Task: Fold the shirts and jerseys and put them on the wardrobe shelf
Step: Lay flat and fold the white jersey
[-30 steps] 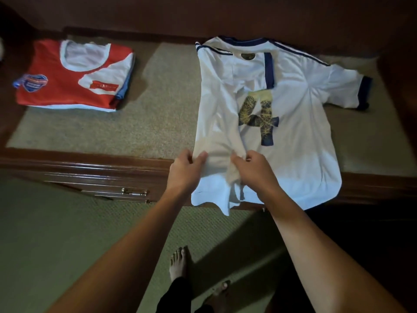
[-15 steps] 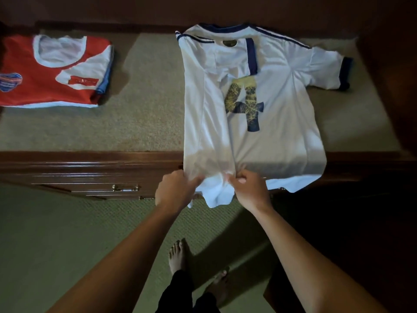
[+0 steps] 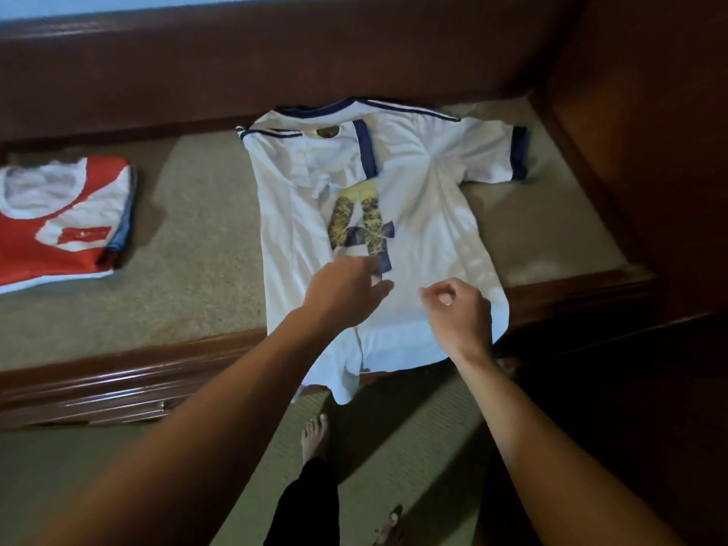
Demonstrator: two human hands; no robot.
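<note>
Now off the hem: left hand (image 3: 346, 287) loose-fingered, right hand (image 3: 459, 309) curled on nothing, above white navy-trimmed number-4 jersey (image 3: 425, 214) spread on beige-lined wardrobe shelf (image 3: 205, 246), beside folded red-and-white jersey (image 3: 59, 230).

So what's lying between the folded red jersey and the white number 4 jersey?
Nothing: in the head view only bare beige shelf liner separates the folded red jersey from the white jersey.

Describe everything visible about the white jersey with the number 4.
The white jersey lies flat on the tan shelf surface, thin smooth fabric with navy collar, stripes and sleeve cuff. Its left side is folded inward, the right sleeve spread. The hem hangs over the wooden edge. Both hands hover above its lower part; contact is unclear.
</note>
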